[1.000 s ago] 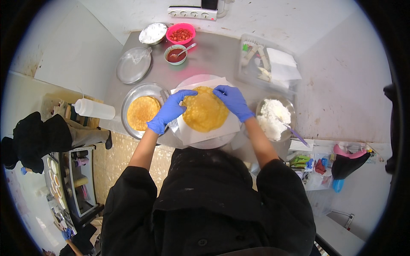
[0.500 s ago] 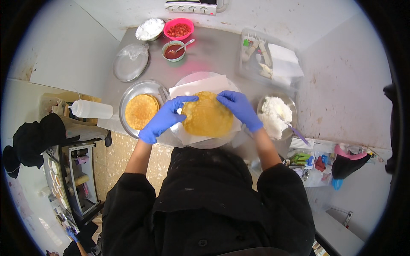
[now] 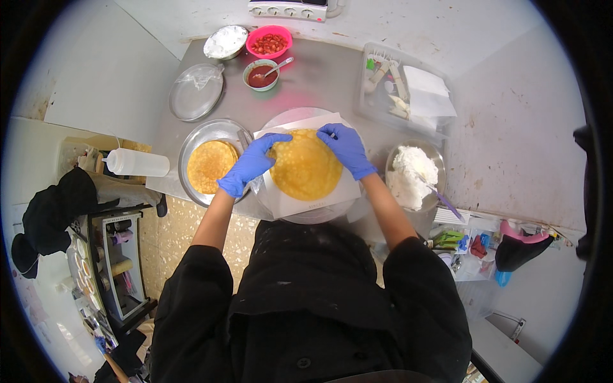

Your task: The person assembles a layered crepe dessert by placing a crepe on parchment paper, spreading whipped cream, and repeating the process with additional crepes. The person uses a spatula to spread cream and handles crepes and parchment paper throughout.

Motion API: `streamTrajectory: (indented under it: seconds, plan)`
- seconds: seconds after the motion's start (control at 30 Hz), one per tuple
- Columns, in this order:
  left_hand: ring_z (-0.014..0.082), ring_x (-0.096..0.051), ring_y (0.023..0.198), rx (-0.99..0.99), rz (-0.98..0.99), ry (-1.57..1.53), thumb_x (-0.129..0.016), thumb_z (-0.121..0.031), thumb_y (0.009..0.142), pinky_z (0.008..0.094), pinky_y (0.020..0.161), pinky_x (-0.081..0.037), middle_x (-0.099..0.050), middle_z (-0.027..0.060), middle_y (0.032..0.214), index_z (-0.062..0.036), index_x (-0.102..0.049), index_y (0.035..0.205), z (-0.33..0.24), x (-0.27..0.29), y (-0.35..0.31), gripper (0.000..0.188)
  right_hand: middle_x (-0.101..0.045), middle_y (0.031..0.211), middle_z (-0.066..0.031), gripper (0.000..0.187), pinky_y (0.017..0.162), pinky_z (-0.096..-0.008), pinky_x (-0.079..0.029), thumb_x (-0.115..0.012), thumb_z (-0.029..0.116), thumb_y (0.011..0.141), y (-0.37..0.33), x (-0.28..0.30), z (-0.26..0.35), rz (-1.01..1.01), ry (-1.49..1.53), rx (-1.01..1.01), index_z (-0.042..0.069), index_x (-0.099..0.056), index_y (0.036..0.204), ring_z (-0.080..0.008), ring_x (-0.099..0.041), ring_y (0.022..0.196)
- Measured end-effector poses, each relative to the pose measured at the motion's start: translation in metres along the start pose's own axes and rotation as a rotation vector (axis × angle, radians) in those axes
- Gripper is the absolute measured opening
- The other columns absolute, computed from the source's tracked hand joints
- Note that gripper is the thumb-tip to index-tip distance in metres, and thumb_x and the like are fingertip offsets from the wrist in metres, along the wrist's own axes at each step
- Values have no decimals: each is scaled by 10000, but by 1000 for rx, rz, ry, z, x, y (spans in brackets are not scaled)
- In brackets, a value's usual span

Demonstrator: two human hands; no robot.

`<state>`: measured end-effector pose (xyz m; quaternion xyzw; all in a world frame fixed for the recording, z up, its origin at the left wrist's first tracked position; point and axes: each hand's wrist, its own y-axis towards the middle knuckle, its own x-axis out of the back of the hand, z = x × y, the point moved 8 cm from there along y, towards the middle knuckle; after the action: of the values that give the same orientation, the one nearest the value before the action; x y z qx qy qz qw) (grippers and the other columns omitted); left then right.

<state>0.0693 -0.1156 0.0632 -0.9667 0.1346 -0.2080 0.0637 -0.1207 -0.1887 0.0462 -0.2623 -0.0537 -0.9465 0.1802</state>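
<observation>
A thin yellow crepe lies over white paper on a round plate in front of me. My left hand, in a blue glove, pinches the crepe's upper left edge. At its upper right edge, my right hand, gloved alike, has thumb and fingers closed on the rim. Left of my left hand, a stack of crepes rests on a round metal tray. A metal bowl of white cream with a purple-handled utensil stands right of my right hand.
At the back left are a bowl of white cream, a pink bowl of chopped red fruit, and a bowl of red sauce with a spoon. A round lid, a squeeze bottle and a clear plastic bin surround the work area.
The crepe has come down flatter on the paper, and more of the paper's near edge shows. Both hands have moved slightly away from me, still gripping its far edge.
</observation>
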Motion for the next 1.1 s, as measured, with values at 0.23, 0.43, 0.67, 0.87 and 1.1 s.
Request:
streamTrajectory:
  seconds: [0.23, 0.43, 0.67, 0.87, 1.1]
  plan:
    - [227, -469, 1209, -7, -18, 6, -494, 142, 639, 300, 1020, -352, -527, 91, 1244, -93, -594, 1196, 7, 0, 4, 613, -645, 827, -109, 232, 692, -353, -475, -625, 280, 834, 1, -3, -4, -19, -35, 0, 57, -656, 888, -260, -607, 741]
    - [231, -463, 1219, -83, -51, 31, -476, 156, 623, 296, 1019, -352, -524, 92, 1245, -82, -594, 1185, 7, -2, 6, 623, -630, 846, -99, 205, 701, -359, -473, -617, 273, 834, -3, 0, 3, -87, -45, 35, 80, -651, 897, -269, -606, 764]
    - [249, -479, 1209, -97, -72, 126, -474, 167, 625, 293, 997, -379, -523, 103, 1247, -80, -594, 1188, 9, -4, 6, 627, -626, 881, -90, 169, 699, -363, -485, -634, 244, 828, -5, 1, 7, -145, -100, 124, 96, -651, 908, -277, -616, 773]
    - [252, -487, 1201, -131, -56, 185, -484, 173, 629, 308, 998, -392, -529, 108, 1245, -82, -593, 1193, 6, -4, 9, 628, -629, 872, -88, 186, 700, -348, -489, -659, 241, 810, 3, 6, -7, -118, -89, 60, 94, -661, 924, -263, -623, 762]
    - [245, -493, 1198, -133, 1, 132, -483, 163, 630, 298, 959, -407, -534, 95, 1263, -105, -596, 1206, -33, -3, 1, 645, -648, 989, -77, 344, 810, -315, -472, -702, 276, 771, 21, 8, -12, 236, 117, 32, 110, -673, 1070, -235, -606, 888]
